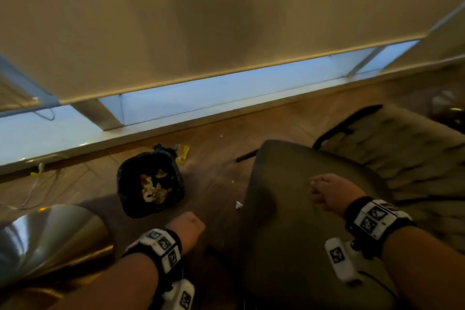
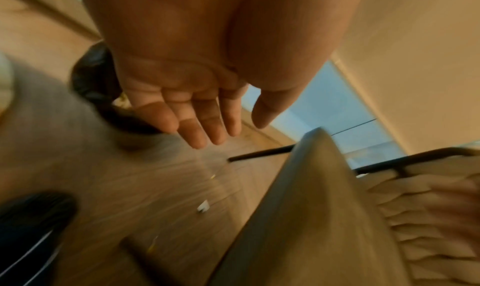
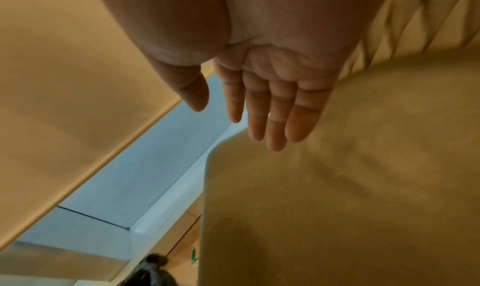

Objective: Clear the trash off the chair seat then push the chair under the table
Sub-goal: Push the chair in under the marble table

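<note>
Both hands hung with fingers straight and empty: the right hand (image 1: 327, 194) above the chair seat (image 1: 289, 209), the left hand (image 1: 187, 228) over floor near the trash bin (image 1: 149, 184).

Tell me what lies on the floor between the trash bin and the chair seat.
Head view: mostly bare wood floor between trash bin and chair seat, with one white paper scrap and a tiny yellowish crumb.

A roller blind (image 1: 176, 20) hangs over the window (image 1: 201, 93) at 12 o'clock; a shiny metal base (image 1: 45, 239) stands on the floor (image 1: 214, 158) at 8.
</note>
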Available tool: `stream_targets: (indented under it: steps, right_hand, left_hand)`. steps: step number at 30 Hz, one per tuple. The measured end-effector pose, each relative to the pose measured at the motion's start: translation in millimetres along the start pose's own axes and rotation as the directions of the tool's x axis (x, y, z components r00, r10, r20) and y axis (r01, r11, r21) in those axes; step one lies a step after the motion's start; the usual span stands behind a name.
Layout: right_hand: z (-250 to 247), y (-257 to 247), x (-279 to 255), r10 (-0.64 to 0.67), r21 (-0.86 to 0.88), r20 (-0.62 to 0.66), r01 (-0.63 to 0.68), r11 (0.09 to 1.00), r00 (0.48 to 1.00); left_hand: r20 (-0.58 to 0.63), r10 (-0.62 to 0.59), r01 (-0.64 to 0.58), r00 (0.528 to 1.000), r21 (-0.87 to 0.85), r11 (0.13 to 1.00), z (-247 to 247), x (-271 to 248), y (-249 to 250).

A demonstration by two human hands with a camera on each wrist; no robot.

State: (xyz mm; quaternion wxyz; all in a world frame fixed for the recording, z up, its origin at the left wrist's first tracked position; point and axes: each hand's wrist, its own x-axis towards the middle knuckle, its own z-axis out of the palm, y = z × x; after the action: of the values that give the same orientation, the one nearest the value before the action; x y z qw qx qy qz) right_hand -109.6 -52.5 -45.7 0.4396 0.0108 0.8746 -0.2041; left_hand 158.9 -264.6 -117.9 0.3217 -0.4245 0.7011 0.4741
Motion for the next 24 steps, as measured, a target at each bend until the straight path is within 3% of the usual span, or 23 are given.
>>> stream_targets:
  steps: [4, 7, 8, 10, 13, 15, 17, 18, 20, 24]
  right_hand:
    - [-77, 62, -59, -0.047, -0.046, -0.101, 0.042, 0.998, 0.994]
    - [-123, 112, -94, -0.075, -0.067, -0.125, 0.067, 0.995, 0.989]
    - [-136, 134, -102, -0.077, -0.099, -0.134, 0.064, 0.993, 0.988]
    - [-156, 180, -120, -0.060, -0.205, -0.135, 0.031, 0.978, 0.989]
    - [-164, 243, -141, -0.035, -0.337, -0.095, 0.001, 0.942, 0.995]
    - [-160, 282, -156, -0.006, -0.438, -0.012, 0.000, 0.899, 1.000]
    - [-149, 312, -176, 0.050, -0.576, 0.122, 0.029, 0.817, 0.991]
    - [-144, 321, -186, 0.058, -0.666, 0.163, 0.067, 0.743, 0.985]
    - [-132, 339, -204, -0.048, -0.779, 0.186, 0.178, 0.601, 0.981]
    - [-120, 364, -199, -0.272, -0.760, 0.018, 0.190, 0.621, 0.962]
  left_hand:
    - [-0.123, 0.132, -0.122, 0.984, 0.082, 0.989, -18, -33, 74]
    - [-0.331, 0.234, -0.221, 0.914, 0.077, 0.972, 4, -78, 119]
    - [-0.340, 0.267, -0.242, 0.902, 0.114, 0.964, 22, -96, 132]
    - [-0.256, 0.333, -0.294, 0.907, 0.181, 0.939, 76, -128, 149]
    - [0.033, 0.402, -0.391, 0.915, 0.314, 0.865, 163, -165, 160]
    - [0.248, 0.372, -0.446, 0.894, 0.426, 0.787, 221, -187, 163]
    - [0.358, 0.327, -0.478, 0.874, 0.520, 0.708, 269, -197, 151]
    - [0.352, 0.302, -0.459, 0.886, 0.570, 0.682, 286, -199, 143]
    - [0.241, 0.296, -0.382, 0.924, 0.606, 0.698, 304, -202, 131]
    - [0.108, 0.441, -0.409, 0.891, 0.614, 0.676, 326, -213, 139]
